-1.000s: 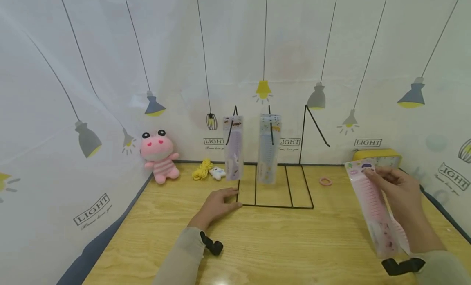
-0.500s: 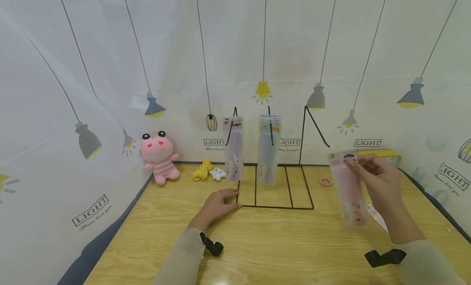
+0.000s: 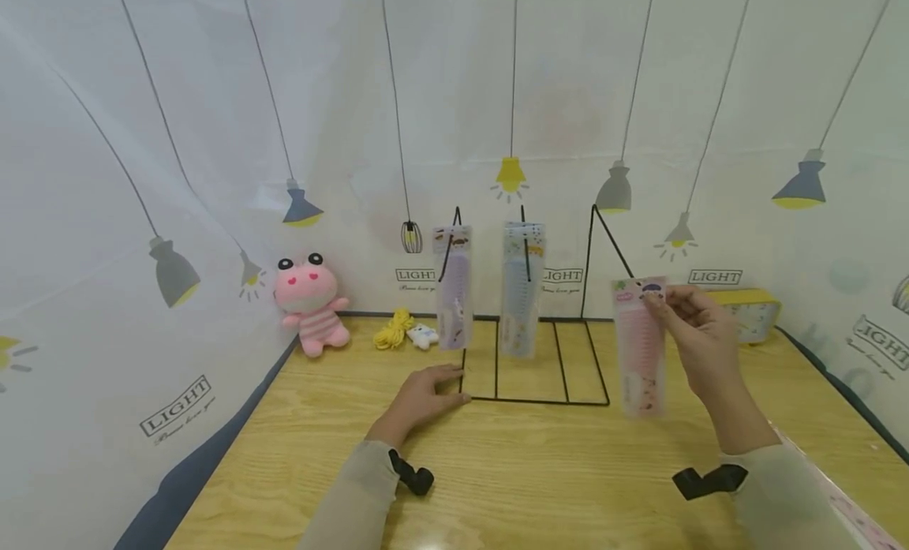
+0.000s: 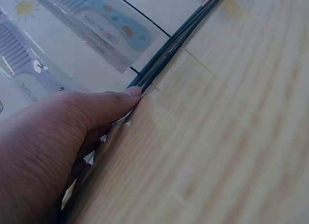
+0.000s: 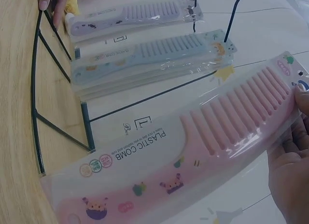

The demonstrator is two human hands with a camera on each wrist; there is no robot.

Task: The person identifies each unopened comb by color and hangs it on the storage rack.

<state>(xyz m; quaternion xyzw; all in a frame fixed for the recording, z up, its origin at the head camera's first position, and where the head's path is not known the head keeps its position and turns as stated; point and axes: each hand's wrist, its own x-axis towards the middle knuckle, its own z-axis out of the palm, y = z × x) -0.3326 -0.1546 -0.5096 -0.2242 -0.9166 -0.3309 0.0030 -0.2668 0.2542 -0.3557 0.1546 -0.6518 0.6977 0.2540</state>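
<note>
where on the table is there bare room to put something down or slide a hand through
Bare wood runs across the near table, between the left hand and the right hand, in front of the wire rack. More lies near the pink plush. It is crowded at the back: yellow cord, small white toy, hanging purple comb and blue comb, plus the held pink comb.

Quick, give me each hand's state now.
Left hand: open, fingers resting on the wire rack's base.
Right hand: pinching the packaged pink comb.
</note>
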